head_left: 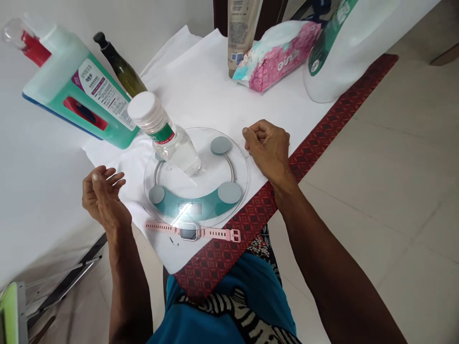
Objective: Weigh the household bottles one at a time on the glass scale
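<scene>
A round glass bathroom scale [201, 136] with grey foot pads and a teal band lies on the white cloth. A clear plastic bottle [182, 155] with a white cap and a green label stands on the scale, leaning in this view. Along the scale's near edge lies a smartwatch [188, 231] with a pink strap. My left hand [105, 193] is left of the scale, palm up with loosely bent fingers apart, holding nothing. To the scale's right, my right hand [267, 145] has its fingers curled in, and no object shows in it.
A green liquid bottle [118, 114] and a dark pump bottle [124, 71] stand at the back left. Behind the scale are a beige tube [242, 38], a pink wipes pack [278, 59] and a large white jug [344, 62]. A red patterned border [322, 124] edges the table.
</scene>
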Tool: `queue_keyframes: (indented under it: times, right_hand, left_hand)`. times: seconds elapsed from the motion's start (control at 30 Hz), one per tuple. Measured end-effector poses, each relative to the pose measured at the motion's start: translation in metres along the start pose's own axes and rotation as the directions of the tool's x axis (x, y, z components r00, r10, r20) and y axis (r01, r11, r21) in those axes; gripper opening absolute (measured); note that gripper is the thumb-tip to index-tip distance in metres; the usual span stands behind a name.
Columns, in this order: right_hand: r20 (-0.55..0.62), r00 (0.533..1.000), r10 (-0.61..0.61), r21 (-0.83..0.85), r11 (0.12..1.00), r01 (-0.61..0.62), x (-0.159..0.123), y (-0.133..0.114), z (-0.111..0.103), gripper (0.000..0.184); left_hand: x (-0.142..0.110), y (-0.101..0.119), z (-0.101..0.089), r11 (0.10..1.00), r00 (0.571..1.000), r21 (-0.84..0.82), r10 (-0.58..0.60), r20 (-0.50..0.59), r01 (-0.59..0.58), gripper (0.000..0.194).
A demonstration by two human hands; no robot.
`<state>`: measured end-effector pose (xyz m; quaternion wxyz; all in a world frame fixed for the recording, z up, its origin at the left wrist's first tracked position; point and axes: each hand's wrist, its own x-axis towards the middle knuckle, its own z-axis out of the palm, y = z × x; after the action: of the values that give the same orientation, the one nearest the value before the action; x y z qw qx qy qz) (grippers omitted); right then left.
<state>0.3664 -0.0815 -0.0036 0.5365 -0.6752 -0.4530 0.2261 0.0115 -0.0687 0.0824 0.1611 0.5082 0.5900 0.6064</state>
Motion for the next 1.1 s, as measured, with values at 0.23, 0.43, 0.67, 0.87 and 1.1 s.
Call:
queue_keyframes:
  times: [0.23, 0.43, 0.67, 0.87, 1.1]
  right_hand:
    - [0.003, 1.0, -0.011, -0.037, 0.999, 0.011, 0.001, 0.001, 0.002, 0.03]
    - [0.001, 0.999, -0.032, -0.074, 0.997, 0.032, 0.003, -0.008, 0.002, 0.025]
    - [-0.041, 0.998, -0.045, -0.115, 0.993, 0.04, 0.001, -0.012, 0.001, 0.024]
    - [0.002, 0.999, -0.04, -0.231, 0.972, 0.04, 0.003, -0.012, 0.001, 0.021]
    - [0.05, 0.999, -0.009, -0.297, 0.955, 0.024, 0.003, -0.014, 0.0, 0.019]
  left_hand:
    - [-0.008, 0.009, 0.006, 0.998, 0.964, 0.017, 0.053, 0.26, -0.059, 0.047]
    - [-0.013, 0.032, 0.045, 0.96, 0.793, 0.074, 0.178, 0.583, -0.271, 0.086]
    - [-0.017, 0.052, 0.078, 0.957, 0.846, 0.168, 0.12, 0.519, -0.238, 0.063]
    - [0.003, 0.07, 0.133, 0.976, 0.83, -0.069, 0.213, 0.516, -0.208, 0.07]
    - [0.033, 0.077, 0.283, 0.964, 0.8, -0.221, 0.246, 0.547, -0.145, 0.06]
